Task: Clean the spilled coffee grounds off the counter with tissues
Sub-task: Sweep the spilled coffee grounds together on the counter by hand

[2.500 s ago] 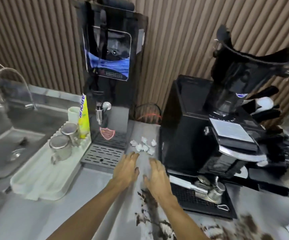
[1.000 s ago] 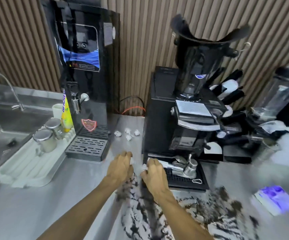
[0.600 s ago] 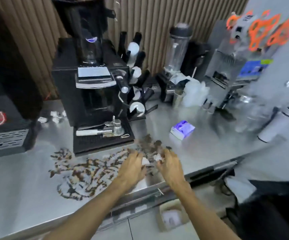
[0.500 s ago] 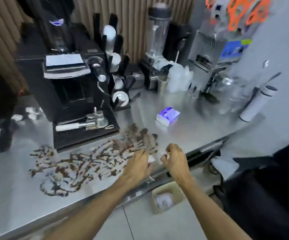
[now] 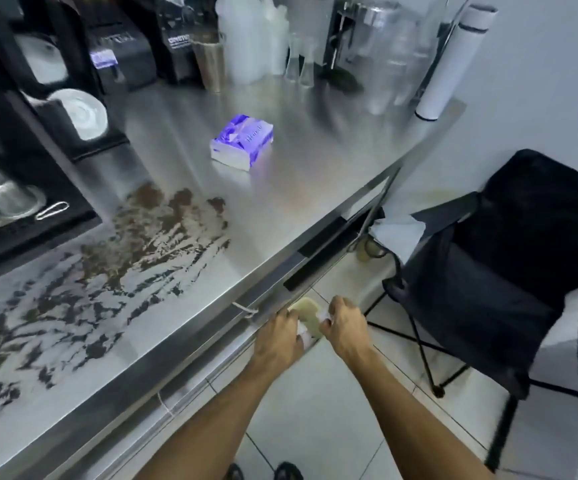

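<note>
Both hands hang below the front edge of the counter (image 5: 315, 150), above a small pale bin (image 5: 310, 311) on the floor tiles. The left hand (image 5: 277, 337) has its fingers curled round a white wad of used tissue (image 5: 303, 336). The right hand (image 5: 344, 329), just beside it, also has its fingers curled, but whether it holds anything cannot be told. The step in hand appears to be dropping the soiled tissue into the bin. The coffee grounds (image 5: 125, 258) lie on the counter, up and to the left of the hands. They form a broad smeared patch whose long axis runs from near left to far right, roughly along the counter's front edge. Most of the spill is yet to be wiped. The left hand is the nearer to it. Farther back, past the right end of the spill and apart from it, the purple tissue pack (image 5: 242, 142) lies flat, almost straight beyond the hands and within reach of either. A fresh tissue would likely come from there.
</note>
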`<state>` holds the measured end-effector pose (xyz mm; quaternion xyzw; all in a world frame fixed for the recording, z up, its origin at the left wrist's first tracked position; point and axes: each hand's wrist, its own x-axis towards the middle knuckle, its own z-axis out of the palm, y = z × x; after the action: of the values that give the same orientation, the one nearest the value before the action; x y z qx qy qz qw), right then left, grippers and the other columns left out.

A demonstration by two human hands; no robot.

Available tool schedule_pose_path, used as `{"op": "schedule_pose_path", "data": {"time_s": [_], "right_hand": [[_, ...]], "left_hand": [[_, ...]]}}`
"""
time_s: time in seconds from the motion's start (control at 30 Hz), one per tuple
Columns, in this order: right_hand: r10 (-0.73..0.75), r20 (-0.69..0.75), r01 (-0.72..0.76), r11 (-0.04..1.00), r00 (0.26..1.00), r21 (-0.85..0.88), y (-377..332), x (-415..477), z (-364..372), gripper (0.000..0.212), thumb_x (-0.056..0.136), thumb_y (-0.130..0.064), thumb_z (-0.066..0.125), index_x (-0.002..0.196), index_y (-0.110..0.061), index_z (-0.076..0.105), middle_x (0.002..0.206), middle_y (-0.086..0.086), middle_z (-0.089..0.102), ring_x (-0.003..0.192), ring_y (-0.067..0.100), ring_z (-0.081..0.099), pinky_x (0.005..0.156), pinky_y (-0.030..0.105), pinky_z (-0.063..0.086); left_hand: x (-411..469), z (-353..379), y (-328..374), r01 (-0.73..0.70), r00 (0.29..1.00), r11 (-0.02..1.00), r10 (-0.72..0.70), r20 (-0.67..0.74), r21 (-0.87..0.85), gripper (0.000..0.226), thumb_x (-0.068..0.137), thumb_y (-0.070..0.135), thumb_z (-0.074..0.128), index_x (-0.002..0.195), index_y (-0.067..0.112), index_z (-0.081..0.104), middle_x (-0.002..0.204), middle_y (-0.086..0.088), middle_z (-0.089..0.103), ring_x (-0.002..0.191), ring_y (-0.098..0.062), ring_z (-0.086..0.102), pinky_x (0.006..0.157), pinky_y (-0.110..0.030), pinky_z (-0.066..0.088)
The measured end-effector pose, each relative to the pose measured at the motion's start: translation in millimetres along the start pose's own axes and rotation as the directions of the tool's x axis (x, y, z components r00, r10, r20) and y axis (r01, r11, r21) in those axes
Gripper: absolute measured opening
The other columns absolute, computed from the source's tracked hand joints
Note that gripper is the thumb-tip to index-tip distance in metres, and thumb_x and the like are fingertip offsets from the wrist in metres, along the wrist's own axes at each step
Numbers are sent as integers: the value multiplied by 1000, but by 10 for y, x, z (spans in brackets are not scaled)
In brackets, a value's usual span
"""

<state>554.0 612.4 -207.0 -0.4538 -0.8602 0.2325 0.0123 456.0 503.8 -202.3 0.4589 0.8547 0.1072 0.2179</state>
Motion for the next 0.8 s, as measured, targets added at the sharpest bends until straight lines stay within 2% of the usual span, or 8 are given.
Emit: {"op": "schedule_pose_path", "data": {"time_s": [0.07,0.2,0.33,0.4,0.5,0.57,0.7,0.8], "right_hand": [[23,-2,-23,999,1000,-23,152,143,395,30,78,-17,67,104,-6,58,102,12,62,85,30,62,67,34,50],[41,-11,-42,998,999,-44,394,384,1012,31,80,-17,70,105,-6,57,102,11,63,87,28,61,63,28,37],[65,-11,-65,998,998,-16,503,521,1201,38,80,-23,73,109,-6,56,106,10,61,89,28,61,64,28,38],[70,-20,-70,998,997,-2,476,504,1095,36,80,-23,73,107,-6,56,103,11,61,85,30,60,63,29,39],[50,-45,-50,999,998,10,356,420,753,36,79,-24,72,106,-6,57,101,12,63,81,30,60,63,35,49],[34,-52,-35,999,998,-2,238,329,447,38,80,-27,70,111,-8,58,105,11,63,88,30,60,69,38,53],[-47,-112,43,998,993,-42,-11,136,-205,43,85,-33,65,121,-12,56,116,7,61,102,27,56,80,35,47],[-128,-146,119,991,981,-67,-206,34,-664,43,86,-35,63,122,-12,56,117,7,61,105,27,53,81,34,45]], "left_hand": [[258,366,-179,-6,1000,1000,6,0,27,46,89,29,63,130,16,47,130,-6,54,117,-25,53,90,-34,46],[675,929,-501,-35,999,997,37,-22,72,39,89,24,63,125,19,50,127,-4,58,113,-23,56,89,-33,48],[863,1101,-668,-37,999,998,38,-29,45,38,88,27,64,123,19,51,124,-4,57,112,-24,57,89,-35,47],[832,1009,-658,-18,999,999,19,-30,40,37,87,27,63,122,20,53,121,-4,58,110,-24,58,86,-35,48],[688,690,-545,0,1000,999,1,-31,33,39,87,27,62,125,21,54,120,-2,58,110,-23,58,86,-35,49],[566,413,-424,1,999,1000,0,-43,27,40,87,27,63,125,19,54,122,-2,58,110,-23,58,88,-35,49],[308,-188,-106,-17,998,1000,18,-60,23,35,89,28,62,122,17,55,120,-3,59,107,-22,58,85,-33,49],[123,-597,158,-43,994,999,44,-98,5,33,91,29,60,121,19,53,118,-2,58,104,-20,58,81,-31,47]]}}
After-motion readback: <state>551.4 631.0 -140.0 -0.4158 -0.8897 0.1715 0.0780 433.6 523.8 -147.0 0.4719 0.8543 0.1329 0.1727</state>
